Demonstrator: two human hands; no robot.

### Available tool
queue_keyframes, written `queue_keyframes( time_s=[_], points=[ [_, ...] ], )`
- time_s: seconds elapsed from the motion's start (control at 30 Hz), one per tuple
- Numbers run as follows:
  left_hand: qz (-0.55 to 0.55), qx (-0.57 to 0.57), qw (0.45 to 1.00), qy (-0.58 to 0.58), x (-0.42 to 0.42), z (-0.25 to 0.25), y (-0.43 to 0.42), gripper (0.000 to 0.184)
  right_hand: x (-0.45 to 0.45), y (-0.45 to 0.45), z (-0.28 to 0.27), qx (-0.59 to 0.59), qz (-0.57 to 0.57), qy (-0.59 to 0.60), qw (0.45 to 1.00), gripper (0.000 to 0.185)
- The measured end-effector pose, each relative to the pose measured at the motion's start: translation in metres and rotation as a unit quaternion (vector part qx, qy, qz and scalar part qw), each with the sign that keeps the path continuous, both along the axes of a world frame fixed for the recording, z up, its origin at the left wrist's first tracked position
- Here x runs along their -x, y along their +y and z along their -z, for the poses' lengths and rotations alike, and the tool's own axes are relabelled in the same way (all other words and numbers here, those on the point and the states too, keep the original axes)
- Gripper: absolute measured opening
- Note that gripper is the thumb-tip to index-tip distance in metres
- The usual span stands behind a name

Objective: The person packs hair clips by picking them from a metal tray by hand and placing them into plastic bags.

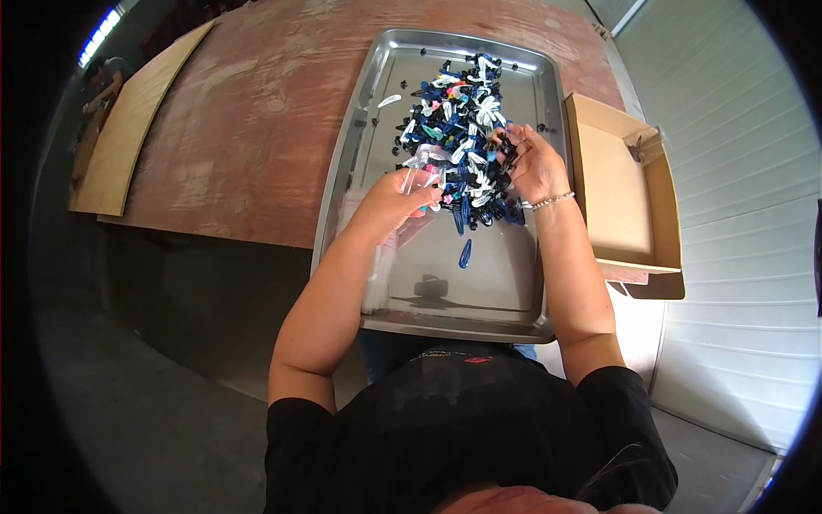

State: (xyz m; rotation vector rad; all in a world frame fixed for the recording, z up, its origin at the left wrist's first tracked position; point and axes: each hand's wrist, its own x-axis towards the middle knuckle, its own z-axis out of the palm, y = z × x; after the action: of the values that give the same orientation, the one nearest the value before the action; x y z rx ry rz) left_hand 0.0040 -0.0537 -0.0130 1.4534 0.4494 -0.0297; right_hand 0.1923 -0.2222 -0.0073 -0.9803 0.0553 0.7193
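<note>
A pile of hair clips [462, 128], mostly blue, white and black with a few bright ones, spreads over a metal tray [342, 163]. My left hand [396, 204] is closed on a clear plastic bag [418, 178] at the pile's left side. Small colourful pieces show by its fingertips, partly hidden by the plastic. On the other side, my right hand [539, 167] is turned palm up with its fingers curled around several small black hair clips [507, 152]. A single blue snap clip [465, 254] lies on the tray nearer to me.
More clear plastic bags [377, 270] lie along the tray's left side. An open cardboard box [612, 188] stands to the right, with a small dark item [635, 150] in it. Under the tray is a wooden table [265, 111]. Another person [107, 81] is at the far left.
</note>
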Motion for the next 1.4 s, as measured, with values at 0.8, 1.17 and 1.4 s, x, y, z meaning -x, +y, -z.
queue_keyframes(
  time_s=[0.8, 1.17, 1.4],
  points=[
    [0.016, 0.007, 1.0, 0.009, -0.002, 0.0, -0.002, 0.037, 0.035, 0.011, -0.018, 0.078, -0.129, -0.23, 0.962, 0.021],
    [0.061, 0.119, 0.991, -0.023, -0.002, 0.008, -0.004, 0.037, 0.075, 0.026, -0.036, 0.146, -0.133, -0.689, 0.697, 0.021],
    [0.106, 0.102, 0.989, -0.029, -0.002, 0.015, -0.002, 0.042, 0.075, 0.022, -0.046, 0.193, -0.205, -0.648, 0.707, 0.021]
  ],
)
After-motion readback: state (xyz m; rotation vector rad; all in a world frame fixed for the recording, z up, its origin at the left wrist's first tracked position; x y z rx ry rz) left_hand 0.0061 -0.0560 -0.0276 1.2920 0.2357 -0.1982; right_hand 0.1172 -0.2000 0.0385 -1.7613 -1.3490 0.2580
